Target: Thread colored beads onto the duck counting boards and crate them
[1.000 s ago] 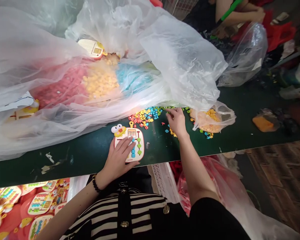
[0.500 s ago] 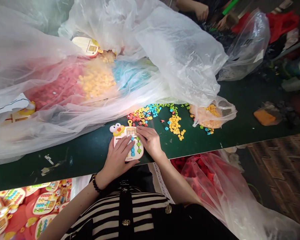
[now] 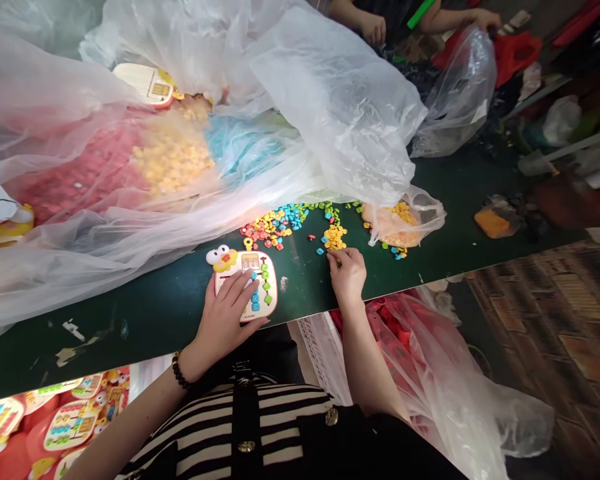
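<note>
A white toy board (image 3: 273, 283) with a red rim and a yellow duck head (image 3: 222, 258) lies near the table's front edge. Its face carries a row of green beads (image 3: 267, 287) and some blue beads (image 3: 255, 301). My left hand (image 3: 227, 310) rests over the board, fingers across its face and thumb along the lower edge, hiding part of it. To the right, my right hand (image 3: 349, 272) pinches at the near side of a small heap of yellow pieces (image 3: 335, 237). Its fingertips hide whatever is between them.
Mixed small pieces (image 3: 275, 225) lie behind the board. Clear plastic sheeting (image 3: 170, 227) covers red, yellow and blue heaps. A bag of orange pieces (image 3: 400, 227) sits to the right. Finished-looking boards (image 3: 70, 427) fill the lower left. Another person's hand (image 3: 373, 30) shows at the back.
My right hand has left the board's upper right corner and moved right to the yellow heap. My left hand stays on the board. The whole view has shifted slightly.
</note>
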The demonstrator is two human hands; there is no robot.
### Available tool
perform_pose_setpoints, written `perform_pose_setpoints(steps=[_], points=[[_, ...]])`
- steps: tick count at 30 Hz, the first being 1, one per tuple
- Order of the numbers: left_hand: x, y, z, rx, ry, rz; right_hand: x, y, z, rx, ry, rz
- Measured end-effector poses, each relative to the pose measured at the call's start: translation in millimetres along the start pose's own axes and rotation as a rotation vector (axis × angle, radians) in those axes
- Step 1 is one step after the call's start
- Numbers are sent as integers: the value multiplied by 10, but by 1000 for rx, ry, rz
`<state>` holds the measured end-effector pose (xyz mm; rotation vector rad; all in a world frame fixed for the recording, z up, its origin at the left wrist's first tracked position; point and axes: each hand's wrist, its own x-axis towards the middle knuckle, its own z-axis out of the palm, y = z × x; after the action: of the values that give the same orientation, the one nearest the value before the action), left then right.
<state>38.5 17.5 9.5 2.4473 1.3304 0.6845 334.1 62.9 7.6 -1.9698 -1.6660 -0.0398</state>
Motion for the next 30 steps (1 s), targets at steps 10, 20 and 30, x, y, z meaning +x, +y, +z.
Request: perform_pose_setpoints(steps=[10, 20, 30], points=[[8, -8, -6, 6, -20, -12, -91, -618, 44, 904, -209, 354], [21, 2, -24, -5, -52, -19, -32, -864, 219, 1156, -570, 424], [36, -3, -32, -2, -81, -27, 19, -1007, 359, 857, -461, 54]])
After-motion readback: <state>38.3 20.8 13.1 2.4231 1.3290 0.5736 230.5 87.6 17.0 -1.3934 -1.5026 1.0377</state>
